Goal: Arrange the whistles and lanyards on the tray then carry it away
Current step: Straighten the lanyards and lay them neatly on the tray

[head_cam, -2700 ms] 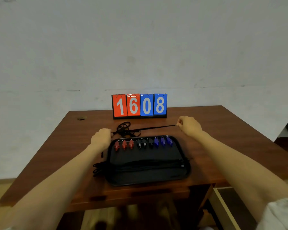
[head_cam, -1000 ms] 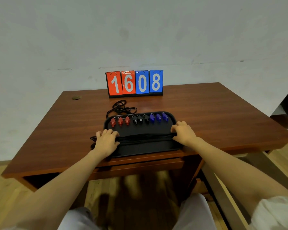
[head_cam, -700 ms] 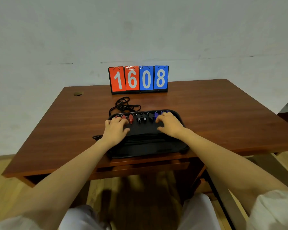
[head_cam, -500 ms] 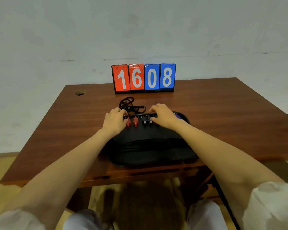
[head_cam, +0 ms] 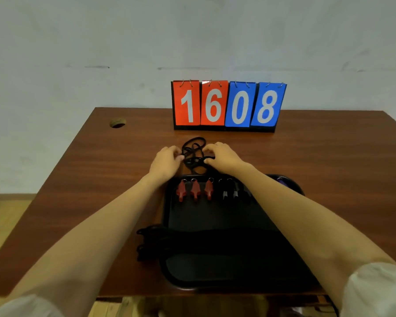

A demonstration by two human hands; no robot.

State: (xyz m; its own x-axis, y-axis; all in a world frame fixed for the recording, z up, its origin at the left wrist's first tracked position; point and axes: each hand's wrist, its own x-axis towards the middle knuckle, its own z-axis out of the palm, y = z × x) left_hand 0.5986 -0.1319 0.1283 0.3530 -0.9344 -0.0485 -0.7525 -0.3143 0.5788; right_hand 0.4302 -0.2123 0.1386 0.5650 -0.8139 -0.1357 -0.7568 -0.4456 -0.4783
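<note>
Both forearms reach forward over the worktop [head_cam: 96, 179]; the right one, bare up to a white sleeve [head_cam: 375, 291], crosses the right part of the tray [head_cam: 215, 216] and hides some of what lies there; the left one runs along the tray's left side. The left hand [head_cam: 167, 160] sits knuckles up just beyond the tray's far rim, fingers curled inward, its grip closed in a pinch on the left edge of the tangled lanyard [head_cam: 193, 154]; the right hand [head_cam: 223, 156] mirrors it, fingers bent, thumb and forefinger pinching the cord at the tangle's right edge.

The tangled lanyard, a black knot of loops, lies on the worktop between the two grips; it is just beyond the tray and in front of the scoreboard [head_cam: 229, 106], which reads 16 in red and 08 in blue and stands at the back edge.

The black tray sits near the front edge; along its far side lie three red whistles [head_cam: 195, 189] in a row; black whistles [head_cam: 229, 191] follow just to their right, partly under the right forearm; a bluish whistle [head_cam: 281, 179] shows past that arm at the far right corner. Straightened lanyards [head_cam: 151, 241] lie across the tray's middle, dark on dark; their looped ends hang over the left rim onto the worktop. A round hole [head_cam: 117, 123] marks the worktop's far left corner.
</note>
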